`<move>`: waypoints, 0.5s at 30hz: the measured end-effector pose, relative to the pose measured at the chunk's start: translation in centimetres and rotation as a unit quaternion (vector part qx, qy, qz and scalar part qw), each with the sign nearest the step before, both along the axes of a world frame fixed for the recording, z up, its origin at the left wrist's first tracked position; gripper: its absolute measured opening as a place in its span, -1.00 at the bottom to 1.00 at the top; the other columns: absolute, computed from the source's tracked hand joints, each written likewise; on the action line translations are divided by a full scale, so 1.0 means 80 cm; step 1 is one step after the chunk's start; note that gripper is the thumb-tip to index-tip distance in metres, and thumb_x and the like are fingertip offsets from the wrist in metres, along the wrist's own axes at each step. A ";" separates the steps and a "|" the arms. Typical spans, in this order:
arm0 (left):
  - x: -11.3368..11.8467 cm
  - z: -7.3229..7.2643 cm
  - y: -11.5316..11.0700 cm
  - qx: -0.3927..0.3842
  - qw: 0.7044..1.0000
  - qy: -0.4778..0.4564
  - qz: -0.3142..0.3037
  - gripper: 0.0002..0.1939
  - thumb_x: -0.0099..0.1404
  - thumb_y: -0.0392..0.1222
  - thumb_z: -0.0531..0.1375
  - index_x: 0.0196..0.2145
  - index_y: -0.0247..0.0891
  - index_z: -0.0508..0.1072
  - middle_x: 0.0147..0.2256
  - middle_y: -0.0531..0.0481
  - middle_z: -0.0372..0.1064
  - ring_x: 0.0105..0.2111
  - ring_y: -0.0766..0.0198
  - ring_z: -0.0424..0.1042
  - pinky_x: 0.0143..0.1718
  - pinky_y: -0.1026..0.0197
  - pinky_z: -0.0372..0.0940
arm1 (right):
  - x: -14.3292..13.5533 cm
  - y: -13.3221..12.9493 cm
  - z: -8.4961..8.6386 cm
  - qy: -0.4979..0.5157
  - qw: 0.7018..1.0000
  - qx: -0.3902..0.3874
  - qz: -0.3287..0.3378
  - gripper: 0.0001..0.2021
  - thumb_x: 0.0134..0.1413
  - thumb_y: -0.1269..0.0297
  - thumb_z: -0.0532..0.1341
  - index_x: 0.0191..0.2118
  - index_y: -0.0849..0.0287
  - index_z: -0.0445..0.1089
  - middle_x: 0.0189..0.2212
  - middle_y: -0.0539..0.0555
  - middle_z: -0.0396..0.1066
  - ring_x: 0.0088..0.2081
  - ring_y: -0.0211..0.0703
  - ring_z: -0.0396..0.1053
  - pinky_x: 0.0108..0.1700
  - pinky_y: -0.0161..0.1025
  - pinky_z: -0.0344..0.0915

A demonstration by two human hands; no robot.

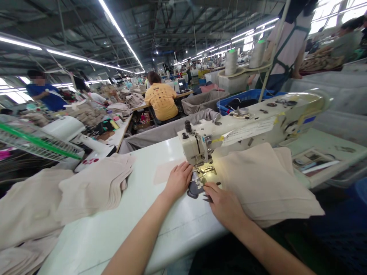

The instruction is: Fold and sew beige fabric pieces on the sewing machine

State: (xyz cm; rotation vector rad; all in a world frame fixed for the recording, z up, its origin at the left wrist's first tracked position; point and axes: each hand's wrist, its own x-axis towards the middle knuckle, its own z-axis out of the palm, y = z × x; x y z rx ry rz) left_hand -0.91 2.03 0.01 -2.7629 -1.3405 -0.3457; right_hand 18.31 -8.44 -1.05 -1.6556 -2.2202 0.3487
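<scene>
Just left of the sewing machine's needle area, my left hand [179,179] lies with its fingers flat on a small beige fabric piece [162,173]. The sewing machine [197,147] has its work light on over the metal needle plate [210,173]. My right hand [225,202] is closed in front of the plate, thumb and forefinger together at its edge. Dark pointed blades, which look like thread snips [207,198], stick out from under its fingers. A dark plate [195,187] with a small pale patch lies between the hands. Whether the right fingertips also pinch fabric is hidden.
A stack of beige fabric panels [260,183] lies right of the needle, and more stacks [94,187] lie at the left. Thread cones [231,63] stand behind the machine. A tool tray [314,158] sits at the right. A person in a yellow shirt [161,100] sits ahead.
</scene>
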 end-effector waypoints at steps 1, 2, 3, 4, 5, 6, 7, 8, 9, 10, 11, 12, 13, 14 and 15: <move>0.000 0.000 0.000 0.000 1.000 0.002 0.006 -0.73 0.52 -0.22 -0.02 0.03 -0.20 0.41 0.02 -0.13 0.42 0.07 0.10 0.37 0.11 0.02 0.27 | 0.000 0.000 0.001 -0.002 1.000 -0.002 0.000 -0.57 0.18 0.55 0.07 0.09 0.13 0.45 0.19 0.11 0.40 -0.09 -0.09 0.54 -0.11 -0.23 0.43; 0.001 0.000 -0.001 0.000 1.000 0.004 0.011 -0.73 0.52 -0.22 -0.02 0.03 -0.20 0.41 0.03 -0.13 0.42 0.08 0.10 0.37 0.12 0.02 0.27 | -0.001 0.000 0.001 -0.004 1.000 -0.004 0.000 -0.58 0.19 0.55 0.07 0.09 0.13 0.45 0.19 0.11 0.40 -0.11 -0.09 0.55 -0.12 -0.23 0.43; 0.001 0.000 -0.001 0.000 1.000 0.007 0.015 -0.73 0.52 -0.22 -0.01 0.04 -0.20 0.41 0.04 -0.13 0.42 0.08 0.10 0.37 0.13 0.02 0.26 | -0.001 0.000 0.002 -0.005 1.000 -0.006 0.001 -0.59 0.20 0.54 0.06 0.08 0.13 0.45 0.19 0.11 0.40 -0.12 -0.10 0.55 -0.12 -0.23 0.43; 0.002 0.001 -0.001 -0.001 1.000 0.010 0.017 -0.73 0.52 -0.22 -0.01 0.04 -0.20 0.41 0.04 -0.13 0.42 0.09 0.11 0.37 0.14 0.02 0.26 | -0.001 0.000 0.002 -0.006 1.000 -0.005 0.001 -0.60 0.21 0.53 0.06 0.08 0.13 0.45 0.19 0.11 0.40 -0.12 -0.10 0.55 -0.12 -0.23 0.43; 0.002 0.001 -0.002 -0.001 1.000 0.013 0.018 -0.73 0.52 -0.21 -0.01 0.05 -0.19 0.41 0.05 -0.13 0.41 0.10 0.11 0.36 0.14 0.02 0.25 | -0.002 0.000 0.002 -0.005 1.000 -0.003 0.001 -0.61 0.22 0.53 0.06 0.07 0.14 0.45 0.18 0.11 0.41 -0.13 -0.11 0.55 -0.12 -0.23 0.43; 0.003 0.002 -0.003 -0.002 1.000 0.017 0.021 -0.73 0.52 -0.21 -0.01 0.06 -0.19 0.40 0.06 -0.13 0.41 0.11 0.12 0.36 0.15 0.02 0.25 | -0.002 0.000 0.001 -0.004 1.000 -0.001 0.001 -0.61 0.23 0.52 0.06 0.07 0.14 0.46 0.18 0.10 0.41 -0.14 -0.11 0.55 -0.12 -0.23 0.43; 0.005 0.004 -0.004 -0.003 0.999 0.022 0.024 -0.72 0.52 -0.21 -0.01 0.06 -0.18 0.40 0.07 -0.13 0.41 0.12 0.12 0.35 0.15 0.03 0.25 | -0.002 0.000 0.001 -0.003 1.000 0.001 0.000 -0.62 0.24 0.51 0.06 0.07 0.14 0.46 0.18 0.10 0.41 -0.14 -0.11 0.55 -0.12 -0.23 0.43; 0.006 0.006 -0.006 -0.004 0.999 0.029 0.028 -0.72 0.52 -0.21 -0.01 0.08 -0.18 0.39 0.09 -0.13 0.40 0.13 0.13 0.34 0.14 0.03 0.25 | -0.002 0.000 0.001 -0.003 1.000 0.002 -0.001 -0.63 0.25 0.50 0.06 0.07 0.13 0.46 0.17 0.10 0.41 -0.15 -0.11 0.55 -0.13 -0.23 0.43; 0.008 0.009 -0.009 -0.003 0.999 0.039 0.037 -0.71 0.51 -0.22 0.00 0.10 -0.18 0.37 0.11 -0.13 0.38 0.15 0.12 0.33 0.13 0.03 0.26 | -0.002 0.000 0.001 -0.002 1.000 0.003 -0.002 -0.64 0.26 0.48 0.06 0.07 0.13 0.46 0.17 0.09 0.42 -0.16 -0.11 0.56 -0.14 -0.23 0.43; 0.010 0.012 -0.013 -0.001 0.997 0.054 0.052 -0.70 0.50 -0.24 0.01 0.12 -0.20 0.36 0.12 -0.15 0.37 0.15 0.10 0.33 0.12 0.03 0.27 | -0.002 0.000 0.001 -0.001 1.000 0.003 -0.002 -0.65 0.27 0.47 0.06 0.07 0.13 0.46 0.16 0.09 0.42 -0.17 -0.11 0.56 -0.14 -0.23 0.43; 0.012 0.016 -0.017 0.001 0.995 0.074 0.073 -0.69 0.48 -0.26 0.03 0.12 -0.23 0.36 0.11 -0.17 0.38 0.14 0.06 0.35 0.08 0.01 0.29 | -0.002 -0.001 0.001 0.001 1.000 0.002 -0.002 -0.65 0.27 0.46 0.07 0.07 0.13 0.45 0.16 0.09 0.42 -0.17 -0.12 0.55 -0.14 -0.23 0.43; 0.013 0.021 -0.022 0.002 0.991 0.096 0.098 -0.70 0.45 -0.28 0.04 0.10 -0.27 0.37 0.07 -0.20 0.40 0.10 0.02 0.37 0.03 -0.02 0.32 | -0.001 -0.001 0.002 0.004 1.000 0.001 0.000 -0.65 0.27 0.46 0.07 0.07 0.13 0.45 0.16 0.09 0.42 -0.16 -0.12 0.55 -0.13 -0.24 0.42; 0.015 0.025 -0.029 0.002 0.985 0.118 0.123 -0.72 0.43 -0.30 0.04 0.05 -0.31 0.40 0.00 -0.23 0.43 0.04 -0.03 0.41 -0.02 -0.04 0.34 | 0.000 -0.002 0.003 0.009 1.000 0.000 0.002 -0.65 0.26 0.47 0.08 0.07 0.13 0.45 0.16 0.09 0.42 -0.15 -0.12 0.55 -0.11 -0.24 0.42; 0.016 0.030 -0.036 0.000 0.980 0.137 0.143 -0.75 0.42 -0.31 0.04 -0.02 -0.33 0.44 -0.08 -0.24 0.45 -0.02 -0.05 0.43 -0.08 -0.04 0.35 | 0.001 -0.002 0.004 0.014 1.000 -0.002 0.005 -0.66 0.25 0.47 0.09 0.06 0.13 0.45 0.16 0.09 0.42 -0.13 -0.12 0.54 -0.10 -0.25 0.41; 0.017 0.034 -0.043 -0.005 0.977 0.149 0.150 -0.77 0.41 -0.32 0.04 -0.10 -0.33 0.46 -0.14 -0.23 0.45 -0.08 -0.05 0.44 -0.13 -0.03 0.36 | 0.002 -0.003 0.005 0.020 1.000 -0.004 0.006 -0.66 0.25 0.47 0.09 0.05 0.13 0.46 0.16 0.09 0.42 -0.12 -0.12 0.54 -0.08 -0.25 0.41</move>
